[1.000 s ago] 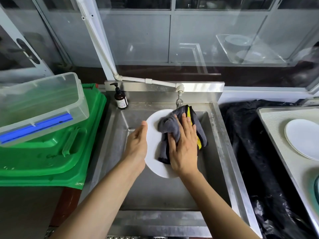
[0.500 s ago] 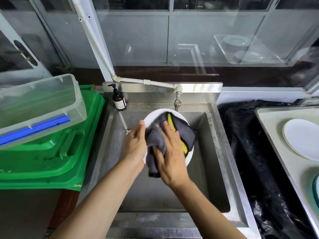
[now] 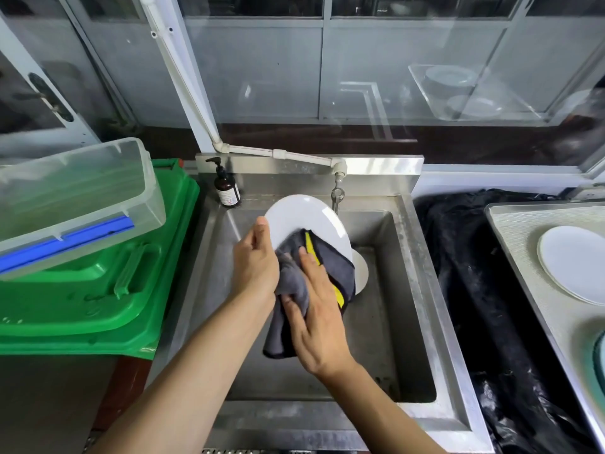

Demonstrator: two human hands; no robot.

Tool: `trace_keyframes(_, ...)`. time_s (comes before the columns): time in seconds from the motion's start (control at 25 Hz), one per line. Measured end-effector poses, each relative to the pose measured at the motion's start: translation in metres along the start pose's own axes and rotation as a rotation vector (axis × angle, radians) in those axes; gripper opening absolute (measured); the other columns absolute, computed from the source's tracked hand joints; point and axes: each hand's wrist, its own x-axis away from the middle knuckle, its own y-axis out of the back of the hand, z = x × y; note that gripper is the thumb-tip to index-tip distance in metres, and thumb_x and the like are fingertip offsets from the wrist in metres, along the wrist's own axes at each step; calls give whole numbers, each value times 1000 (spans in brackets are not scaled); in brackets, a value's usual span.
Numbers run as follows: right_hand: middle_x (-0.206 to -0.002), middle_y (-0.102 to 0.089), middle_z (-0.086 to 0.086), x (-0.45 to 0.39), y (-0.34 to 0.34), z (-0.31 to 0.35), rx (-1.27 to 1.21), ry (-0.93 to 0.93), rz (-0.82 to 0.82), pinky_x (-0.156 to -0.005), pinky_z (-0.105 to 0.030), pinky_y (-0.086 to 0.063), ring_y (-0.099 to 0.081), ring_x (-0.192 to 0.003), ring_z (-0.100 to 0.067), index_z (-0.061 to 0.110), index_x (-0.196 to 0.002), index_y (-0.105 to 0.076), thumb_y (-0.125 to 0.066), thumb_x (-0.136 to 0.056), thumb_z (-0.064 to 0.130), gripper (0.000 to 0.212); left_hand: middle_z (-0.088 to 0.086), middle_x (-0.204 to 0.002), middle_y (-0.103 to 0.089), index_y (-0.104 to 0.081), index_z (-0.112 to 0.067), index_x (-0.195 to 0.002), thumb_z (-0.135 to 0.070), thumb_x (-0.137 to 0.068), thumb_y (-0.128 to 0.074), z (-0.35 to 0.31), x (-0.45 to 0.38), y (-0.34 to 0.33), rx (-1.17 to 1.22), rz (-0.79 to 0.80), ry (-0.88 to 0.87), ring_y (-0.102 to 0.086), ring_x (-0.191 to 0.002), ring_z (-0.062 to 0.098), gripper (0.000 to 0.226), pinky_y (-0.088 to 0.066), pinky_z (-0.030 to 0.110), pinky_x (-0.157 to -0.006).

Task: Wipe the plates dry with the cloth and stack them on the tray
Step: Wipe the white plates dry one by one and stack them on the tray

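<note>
Head view, looking down, close.

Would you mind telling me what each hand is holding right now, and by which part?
The left hand grips the white plate at its left rim, over the sink. The right hand presses the grey cloth flat against the plate's face.

Sink basin (image 3: 386,322): brushed stainless steel, dull sheen, water-stained. White plate (image 3: 304,221): smooth, glossy, ceramic-looking. Cloth (image 3: 294,283): soft grey pile fabric, matt, yellow trim. Green bin lid (image 3: 98,290): moulded plastic, semi-gloss. Clear storage box (image 3: 75,188): translucent plastic, blue strip. Pump bottle (image 3: 227,188): dark and glossy, paper label. Black sheeting (image 3: 474,290): crinkled shiny plastic film. Tray (image 3: 523,253): metal rim, matt textured liner.
</note>
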Motion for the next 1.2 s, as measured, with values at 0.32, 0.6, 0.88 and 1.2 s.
trace_keyframes(0.32, -166, -21, 7, -10, 29, -23, 181, -150, -163, -128, -49, -18, -14, -157, -6, 23, -157, -32, -45, -107, 32, 52, -9, -98, -64, -59, -30, -137, -63, -99, -39, 7, -8, 3, 97, 29, 120, -60, -82, 15, 53, -49, 27, -73)
trace_keyframes(0.6, -168, -32, 1, 18, 10, -7, 172, 164, 0, -126, -44, -25, -29, -156, -18, 17, -158, -39, -40, -108, 38, 54, 1, -113, -67, -65, -19, -130, -52, -101, -47, 9, -7, -2, 142, 57, 132, -62, -96, 19, 48, -48, 29, -87)
trace_keyframes(0.88, -169, -19, 6, -5, 37, -43, 215, -207, -194, -128, -48, -18, -14, -159, -13, 30, -159, -28, -38, -107, 37, 54, -3, -101, -70, -63, -34, -115, -64, -98, -43, 4, -13, 10, 77, 150, 176, -66, -91, 19, 40, -55, 35, -76)
trace_keyframes(1.2, -171, -23, -6, -72, 34, -13, 212, 72, -68, -130, -46, -10, -13, -160, -19, 14, -161, -34, -41, -107, 33, 57, -21, -82, -73, -69, -31, -86, -39, -102, -53, 4, -2, -6, 149, 236, 123, -64, -75, -7, 25, -50, 19, -71)
